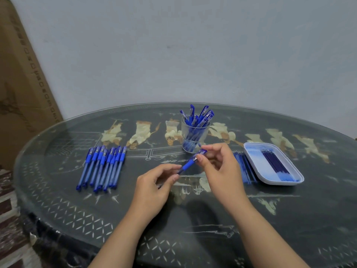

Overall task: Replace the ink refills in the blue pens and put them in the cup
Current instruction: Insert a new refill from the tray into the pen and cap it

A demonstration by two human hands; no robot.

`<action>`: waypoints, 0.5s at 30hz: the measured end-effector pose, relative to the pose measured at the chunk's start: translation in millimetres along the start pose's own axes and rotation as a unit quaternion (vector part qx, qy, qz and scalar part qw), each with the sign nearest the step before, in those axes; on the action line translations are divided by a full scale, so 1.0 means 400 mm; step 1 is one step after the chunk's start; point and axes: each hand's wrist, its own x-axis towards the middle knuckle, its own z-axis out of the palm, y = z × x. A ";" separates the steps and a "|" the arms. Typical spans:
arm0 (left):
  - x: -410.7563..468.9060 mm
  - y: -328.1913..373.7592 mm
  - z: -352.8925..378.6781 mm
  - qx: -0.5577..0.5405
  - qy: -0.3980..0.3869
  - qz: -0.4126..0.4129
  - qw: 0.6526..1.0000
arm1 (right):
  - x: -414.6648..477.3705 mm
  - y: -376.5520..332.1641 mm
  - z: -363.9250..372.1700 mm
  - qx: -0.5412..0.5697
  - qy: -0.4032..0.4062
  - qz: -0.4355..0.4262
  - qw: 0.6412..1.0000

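**Asker:** Head view, where is the pen (pixel 190 163)?

**Operator:** I see it held over the tabletop's (pixel 193 219) middle, just before the cup (pixel 194 136) near the far edge. My left hand (pixel 154 188) pinches its barrel, right hand (pixel 218 165) pinches the upper end. Light, stiff, slick plastic, I judge; I'd grip the rubber sleeve (pixel 187 165).

Blue pens (pixel 101 168), clear cup (pixel 194 137), white tray (pixel 255 167), dark table (pixel 77 209) with pale figures.

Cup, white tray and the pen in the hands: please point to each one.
cup (pixel 193 145), head view, on its clear lower wall.
white tray (pixel 257 163), head view, on its bare floor.
pen (pixel 189 165), head view, on its blue grip.
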 end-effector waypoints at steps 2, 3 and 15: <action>0.007 -0.005 -0.020 0.029 0.029 0.011 0.999 | 0.019 -0.024 -0.006 -0.003 0.026 -0.025 0.999; 0.009 -0.010 -0.032 0.043 0.046 0.008 0.998 | 0.033 -0.040 -0.012 -0.006 0.040 -0.038 0.998; 0.015 -0.057 -0.065 0.057 0.089 -0.059 0.993 | 0.267 -0.207 -0.027 -0.107 0.158 -0.229 0.955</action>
